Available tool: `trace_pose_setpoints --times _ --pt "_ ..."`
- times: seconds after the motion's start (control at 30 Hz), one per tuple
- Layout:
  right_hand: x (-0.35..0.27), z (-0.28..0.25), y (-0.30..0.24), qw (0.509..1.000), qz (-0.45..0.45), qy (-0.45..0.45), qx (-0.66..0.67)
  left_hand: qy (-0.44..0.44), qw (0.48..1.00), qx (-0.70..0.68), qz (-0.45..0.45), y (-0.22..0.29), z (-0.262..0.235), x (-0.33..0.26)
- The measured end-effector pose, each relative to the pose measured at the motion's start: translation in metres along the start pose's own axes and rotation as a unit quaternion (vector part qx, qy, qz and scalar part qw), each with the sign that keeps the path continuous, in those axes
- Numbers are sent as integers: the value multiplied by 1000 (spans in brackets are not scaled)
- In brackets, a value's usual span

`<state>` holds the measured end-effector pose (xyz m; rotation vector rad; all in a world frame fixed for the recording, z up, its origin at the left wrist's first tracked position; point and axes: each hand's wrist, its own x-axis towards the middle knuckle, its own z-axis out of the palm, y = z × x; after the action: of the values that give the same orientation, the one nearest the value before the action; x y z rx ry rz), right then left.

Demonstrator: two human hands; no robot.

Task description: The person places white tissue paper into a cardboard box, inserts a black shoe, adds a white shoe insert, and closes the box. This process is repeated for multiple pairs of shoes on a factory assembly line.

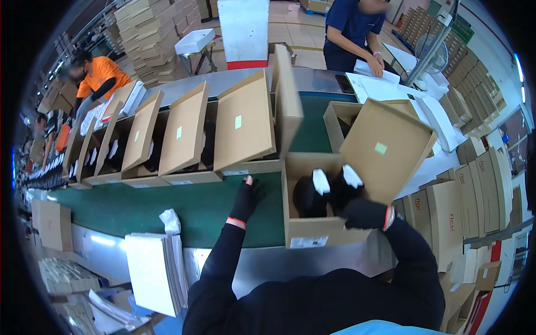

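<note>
An open brown cardboard shoe box (316, 230) stands in front of me with a pair of black shoes or boots (304, 196) in it, white paper (321, 181) sticking out of their tops. My right hand (365, 215), in a black glove, is bent over the near right rim of this box and appears to grip it; its fingers are partly lost against the dark contents. Over the green belt (209, 209), left of the box, my gloved left hand (247, 201) reaches forward empty, fingers apart, one bare fingertip showing. A tilted brown lid (385, 151) rests at the box's right side.
Several lidded shoe boxes (245, 120) line the belt's far side. An upright brown lid (285, 100) stands beside them. White sheets (151, 273) are stacked near left. Brown boxes (444, 223) crowd the right. A co-worker in dark blue (349, 33) handles paper across the table; another wears orange (106, 75).
</note>
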<state>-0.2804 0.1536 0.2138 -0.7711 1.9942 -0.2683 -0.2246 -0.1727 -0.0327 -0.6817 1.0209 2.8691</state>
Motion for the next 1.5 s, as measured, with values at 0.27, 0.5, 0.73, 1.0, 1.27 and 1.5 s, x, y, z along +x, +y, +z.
trace_pose_setpoints --times 0.27,0.5,0.73,1.0,1.27,1.5 --pt "5 197 40 950 -208 151 -175 29 900 403 161 -80 35 -155" --pt "-2 261 61 932 -242 242 -121 59 560 763 316 -139 76 -243" --pt "-51 263 98 944 -165 283 45 14 627 725 286 -170 35 -289" --pt "-38 329 63 966 -169 83 -176 89 574 735 350 -145 74 -334" --pt "-7 346 60 959 -181 69 -206 109 606 762 201 -170 105 -290" --pt "0 348 47 948 -237 76 -197 94 603 785 109 -163 125 -291"
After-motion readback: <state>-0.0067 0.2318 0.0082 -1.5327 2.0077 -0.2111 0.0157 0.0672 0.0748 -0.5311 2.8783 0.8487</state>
